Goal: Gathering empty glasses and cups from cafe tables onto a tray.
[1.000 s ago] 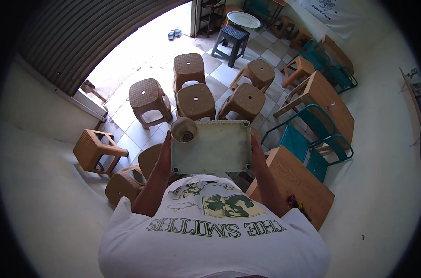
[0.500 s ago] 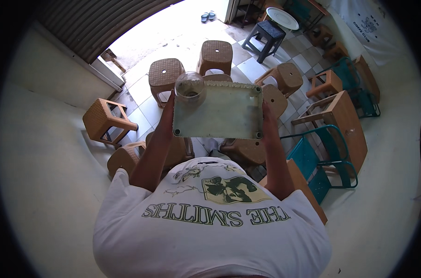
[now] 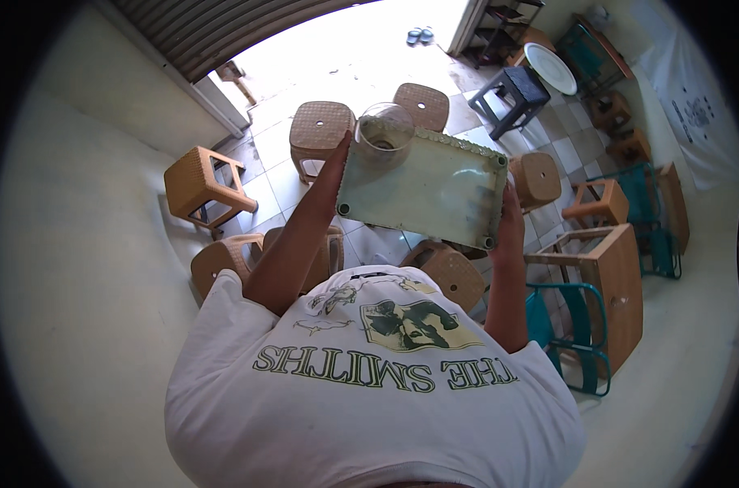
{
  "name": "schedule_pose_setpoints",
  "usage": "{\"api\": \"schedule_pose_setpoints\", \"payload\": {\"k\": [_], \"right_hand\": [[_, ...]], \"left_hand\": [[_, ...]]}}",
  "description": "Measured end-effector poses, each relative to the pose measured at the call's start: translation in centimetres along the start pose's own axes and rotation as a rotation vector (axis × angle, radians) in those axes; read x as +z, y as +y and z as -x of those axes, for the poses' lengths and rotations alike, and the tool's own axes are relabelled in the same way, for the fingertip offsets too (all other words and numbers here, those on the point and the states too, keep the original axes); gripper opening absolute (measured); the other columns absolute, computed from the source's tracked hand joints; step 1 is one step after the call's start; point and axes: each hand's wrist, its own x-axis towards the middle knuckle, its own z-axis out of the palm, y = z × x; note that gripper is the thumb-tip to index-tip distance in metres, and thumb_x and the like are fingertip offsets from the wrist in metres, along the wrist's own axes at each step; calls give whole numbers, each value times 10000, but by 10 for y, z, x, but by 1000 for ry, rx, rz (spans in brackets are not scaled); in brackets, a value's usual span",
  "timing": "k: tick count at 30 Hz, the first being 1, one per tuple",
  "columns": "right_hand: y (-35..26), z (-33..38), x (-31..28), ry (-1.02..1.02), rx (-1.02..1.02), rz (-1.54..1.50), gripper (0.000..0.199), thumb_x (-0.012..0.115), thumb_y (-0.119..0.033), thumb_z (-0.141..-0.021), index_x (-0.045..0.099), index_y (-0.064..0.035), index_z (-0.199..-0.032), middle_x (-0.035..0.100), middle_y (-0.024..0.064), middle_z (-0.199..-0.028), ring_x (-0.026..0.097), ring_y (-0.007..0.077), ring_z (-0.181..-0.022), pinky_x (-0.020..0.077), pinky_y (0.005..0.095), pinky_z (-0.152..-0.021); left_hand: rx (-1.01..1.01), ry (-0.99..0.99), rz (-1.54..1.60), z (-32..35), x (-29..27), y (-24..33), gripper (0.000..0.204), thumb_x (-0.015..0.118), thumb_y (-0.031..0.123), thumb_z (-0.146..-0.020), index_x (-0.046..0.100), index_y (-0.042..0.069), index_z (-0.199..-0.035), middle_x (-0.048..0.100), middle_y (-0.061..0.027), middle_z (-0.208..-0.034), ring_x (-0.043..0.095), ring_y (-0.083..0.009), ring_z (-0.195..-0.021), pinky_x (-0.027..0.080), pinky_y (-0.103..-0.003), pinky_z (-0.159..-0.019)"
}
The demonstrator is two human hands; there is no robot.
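Both hands are grasping here: the left hand [image 3: 342,163] has the left short end of a pale green rectangular tray with a scalloped rim [image 3: 422,191], and the right hand [image 3: 510,218] has the right short end, though most of the fingers are hidden so I can't tell how they curl underneath. A clear, round, wide-mouthed container [image 3: 385,134] sits in the tray's far left corner, near the left hand. The tray is up in the air in front of the chest, and it's flanked by a brown woven-pattern plastic stool [image 3: 322,122] just past its left end, another like it [image 3: 422,104] beyond the far edge, and one more [image 3: 537,179] off the right end, so there's a bunch of seats between the body and the bright doorway. Further right you've got a teal metal chair [image 3: 581,321] beside a light wooden table [image 3: 621,281], with a dark plastic stool [image 3: 520,85] and a round white tabletop [image 3: 551,68] farther back. Pose-wise, both bare forearms reach forward from the white printed T-shirt [image 3: 369,415], the left one angling inward, the right one straighter. The tray's long axis runs crosswise, slanting down to the right in the view.
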Motion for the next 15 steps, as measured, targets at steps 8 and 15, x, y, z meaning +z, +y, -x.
{"api": "schedule_pose_setpoints", "payload": {"k": [8,15], "right_hand": [[-6,-62,17,-169,88,63,346,412,-335,-983,539,-107,-1210,605,19,-1026,613,131,-889,520,312,-757],[9,-107,38,-278,220,46,337,416,-323,-980,531,-101,-1207,610,21,-999,611,133,-840,516,294,-724]], "left_hand": [[92,40,65,-9,-4,11,628,442,542,-930,478,45,-1313,569,-94,-1241,553,-191,-1096,429,-318,-954],[244,61,205,1,-24,20,491,370,408,-989,477,46,-1304,576,-131,-1220,603,-235,-1064,510,-382,-909]]}}
